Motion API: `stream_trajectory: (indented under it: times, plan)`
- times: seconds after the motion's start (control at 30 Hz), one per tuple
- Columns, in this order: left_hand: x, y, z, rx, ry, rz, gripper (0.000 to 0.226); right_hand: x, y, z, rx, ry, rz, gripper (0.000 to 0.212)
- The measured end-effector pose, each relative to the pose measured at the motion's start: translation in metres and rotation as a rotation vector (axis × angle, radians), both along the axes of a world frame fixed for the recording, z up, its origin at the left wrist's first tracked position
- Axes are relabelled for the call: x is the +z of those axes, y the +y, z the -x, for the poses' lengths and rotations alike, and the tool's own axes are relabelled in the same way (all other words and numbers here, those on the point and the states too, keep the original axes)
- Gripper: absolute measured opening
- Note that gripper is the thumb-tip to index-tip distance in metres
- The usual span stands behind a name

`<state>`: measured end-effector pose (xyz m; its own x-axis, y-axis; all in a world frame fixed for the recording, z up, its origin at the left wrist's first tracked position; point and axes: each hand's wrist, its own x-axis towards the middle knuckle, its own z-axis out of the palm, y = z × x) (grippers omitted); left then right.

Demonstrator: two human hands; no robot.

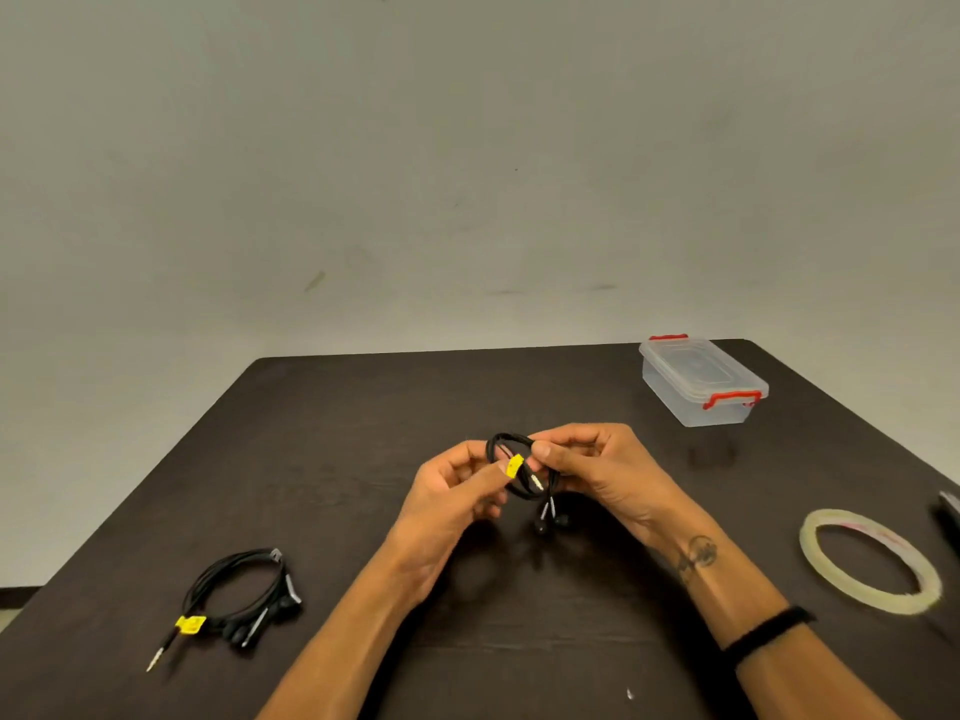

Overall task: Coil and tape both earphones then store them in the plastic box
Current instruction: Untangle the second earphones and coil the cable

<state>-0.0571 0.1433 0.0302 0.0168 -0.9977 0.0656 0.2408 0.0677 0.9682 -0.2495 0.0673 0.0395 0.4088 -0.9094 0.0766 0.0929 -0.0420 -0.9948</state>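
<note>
Both my hands hold a small coil of black earphone cable [506, 445] above the middle of the dark table. My left hand [457, 488] pinches the coil at a yellow tag [514, 466], and my right hand [597, 470] grips its right side. The earbuds [549, 522] dangle below the coil. A second black earphone [239, 597], loosely coiled with a yellow tag near its plug, lies on the table at the front left. The clear plastic box [698, 381] with red latches stands shut at the back right.
A roll of clear tape [868, 559] lies flat at the right. A dark object [948, 511] is cut off by the right edge. The table [363, 407] ends at a pale wall behind, with open floor to the left.
</note>
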Motion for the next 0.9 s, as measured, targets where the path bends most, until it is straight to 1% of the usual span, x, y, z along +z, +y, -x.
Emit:
stream_trajectory:
  times: [0.03,0.07,0.13,0.2,0.33,0.43,0.57,0.63,0.7,0.77,0.83,0.87,0.9]
  plan:
    - [-0.003,0.001,0.002,0.055,-0.099,0.036,0.027,0.0,0.001,0.001,-0.007,0.018,0.004,0.023]
    - [-0.004,0.002,0.004,0.095,-0.161,0.067,0.029,0.001,0.002,0.002,-0.015,0.044,0.008,0.022]
    - [-0.003,0.006,0.008,0.143,-0.201,0.102,0.032,0.002,0.004,0.002,-0.023,0.073,0.013,0.02]
    - [0.0,0.009,0.01,0.155,-0.228,0.121,0.037,0.001,0.005,0.001,-0.022,0.05,0.004,0.017]
    - [0.001,0.01,0.009,0.137,-0.259,0.121,0.046,0.0,0.005,0.002,-0.037,-0.013,-0.024,0.017]
    - [0.0,0.009,0.007,0.122,-0.25,0.105,0.046,0.0,0.004,0.004,-0.051,-0.057,-0.049,0.019]
    - [0.0,0.009,0.007,0.067,-0.237,0.132,0.042,0.001,0.003,0.005,-0.052,-0.084,-0.064,0.018]
    - [0.0,0.008,0.007,0.081,-0.258,0.116,0.049,0.001,0.003,0.005,-0.059,-0.087,-0.064,0.018]
    - [0.0,0.008,0.006,0.138,-0.359,0.138,0.059,0.002,0.003,0.005,-0.073,-0.094,-0.065,0.016]
    - [-0.002,0.009,0.005,0.211,-0.526,0.23,0.063,0.002,0.003,0.005,-0.094,-0.094,-0.058,0.016]
    - [-0.004,0.011,0.005,0.307,-0.773,0.408,0.055,0.001,0.003,0.004,-0.109,-0.083,-0.036,0.016]
    - [-0.005,0.012,0.006,0.354,-0.904,0.496,0.047,0.001,0.003,0.004,-0.109,-0.076,-0.029,0.016]
    - [-0.005,0.012,0.006,0.398,-0.997,0.557,0.039,0.001,0.002,0.003,-0.104,-0.067,-0.025,0.015]
